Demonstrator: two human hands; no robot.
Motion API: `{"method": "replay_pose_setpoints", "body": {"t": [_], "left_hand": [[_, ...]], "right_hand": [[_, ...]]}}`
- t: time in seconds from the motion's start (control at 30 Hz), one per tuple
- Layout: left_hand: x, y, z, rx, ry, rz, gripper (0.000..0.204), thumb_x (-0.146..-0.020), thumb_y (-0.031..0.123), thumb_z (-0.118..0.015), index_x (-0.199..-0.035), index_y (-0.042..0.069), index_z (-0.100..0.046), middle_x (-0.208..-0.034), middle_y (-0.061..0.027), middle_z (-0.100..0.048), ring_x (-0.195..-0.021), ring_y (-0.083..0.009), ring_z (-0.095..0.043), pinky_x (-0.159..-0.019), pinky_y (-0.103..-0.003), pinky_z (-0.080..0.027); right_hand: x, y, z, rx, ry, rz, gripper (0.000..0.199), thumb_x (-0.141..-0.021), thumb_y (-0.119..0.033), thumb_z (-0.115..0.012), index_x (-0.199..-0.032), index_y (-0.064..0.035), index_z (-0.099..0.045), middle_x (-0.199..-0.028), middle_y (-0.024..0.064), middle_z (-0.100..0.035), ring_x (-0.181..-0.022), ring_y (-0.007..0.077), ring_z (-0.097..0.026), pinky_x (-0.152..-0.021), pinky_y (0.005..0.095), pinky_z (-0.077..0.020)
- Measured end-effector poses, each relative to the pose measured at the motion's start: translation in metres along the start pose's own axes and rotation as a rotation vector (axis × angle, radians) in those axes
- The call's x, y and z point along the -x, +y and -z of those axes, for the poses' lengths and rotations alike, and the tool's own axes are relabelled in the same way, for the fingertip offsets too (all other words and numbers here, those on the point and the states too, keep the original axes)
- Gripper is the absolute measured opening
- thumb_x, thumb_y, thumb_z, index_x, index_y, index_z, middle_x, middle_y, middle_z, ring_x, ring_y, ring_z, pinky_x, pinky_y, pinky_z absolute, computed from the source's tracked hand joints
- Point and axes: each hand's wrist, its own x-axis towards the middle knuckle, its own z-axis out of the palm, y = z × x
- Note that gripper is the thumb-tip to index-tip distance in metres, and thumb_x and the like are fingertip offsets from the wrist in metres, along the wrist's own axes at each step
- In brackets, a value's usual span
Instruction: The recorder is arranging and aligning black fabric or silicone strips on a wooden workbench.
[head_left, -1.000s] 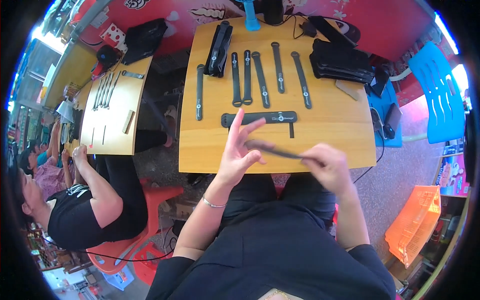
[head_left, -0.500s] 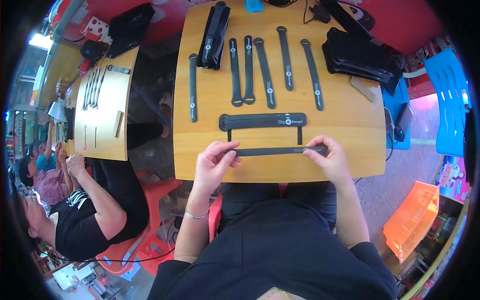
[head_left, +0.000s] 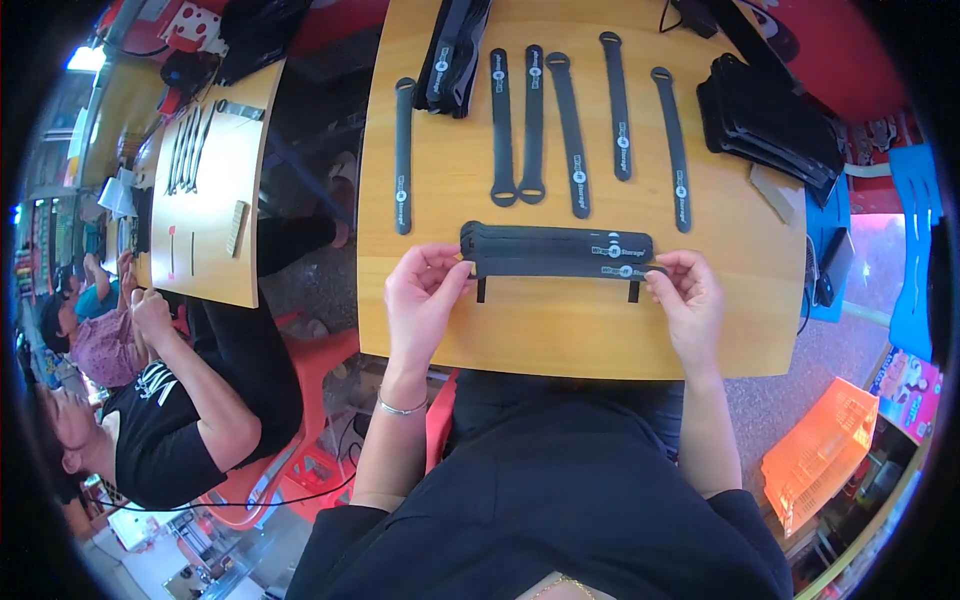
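Note:
A black storage strap (head_left: 560,268) with white print is stretched level between my two hands. My left hand (head_left: 425,300) pinches its left end, and my right hand (head_left: 686,300) pinches its right end. The strap lies along the near edge of a small stack of like straps (head_left: 545,243), partly overlapping it or touching it. Under the stack, two thin black strips (head_left: 481,290) stick out toward me. Farther up the table, several single straps (head_left: 578,140) with slotted ends lie apart, roughly lengthwise.
The wooden table (head_left: 560,335) also bears a thick strap bundle (head_left: 455,60) at the back and a pile of black pouch-like items (head_left: 765,125) at right. An orange crate (head_left: 820,455) stands on the right. At left, a person (head_left: 190,410) sits at another table (head_left: 210,240).
Both my hands have moved away from me with the strap, from the table's near part up against the stack. The whole view has shifted slightly.

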Motion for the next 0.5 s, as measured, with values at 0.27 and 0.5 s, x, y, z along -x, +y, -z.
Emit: {"method": "replay_pose_setpoints", "body": {"t": [0.27, 0.5], "left_hand": [[-0.011, -0.011, 0.003, -0.045, 0.01, -0.008, 0.008, -0.084, -0.004, -0.062, -0.091, -0.003, -0.059, -0.08, -0.0046, -0.063, -0.072, -0.0089, -0.063, -0.065, -0.02, -0.051], [-0.012, -0.01, 0.0, -0.105, 0.035, -0.017, 0.007, -0.085, -0.004, -0.06, -0.092, -0.002, -0.058, -0.08, -0.0037, -0.062, -0.069, -0.0089, -0.062, -0.064, -0.019, -0.05]], "right_hand": [[-0.004, -0.002, -0.003, -0.041, 0.02, -0.026, 0.013, -0.087, 0.002, -0.059, -0.099, -0.0009, -0.059, -0.085, 0.0012, -0.061, -0.073, 0.0058, -0.059, -0.064, 0.0184, -0.0473], [-0.003, -0.001, -0.005, -0.016, 0.026, -0.022, 0.017, -0.086, 0.0, -0.061, -0.102, -0.0019, -0.057, -0.082, -0.0006, -0.059, -0.068, 0.0041, -0.056, -0.06, 0.0172, -0.0462]]}}
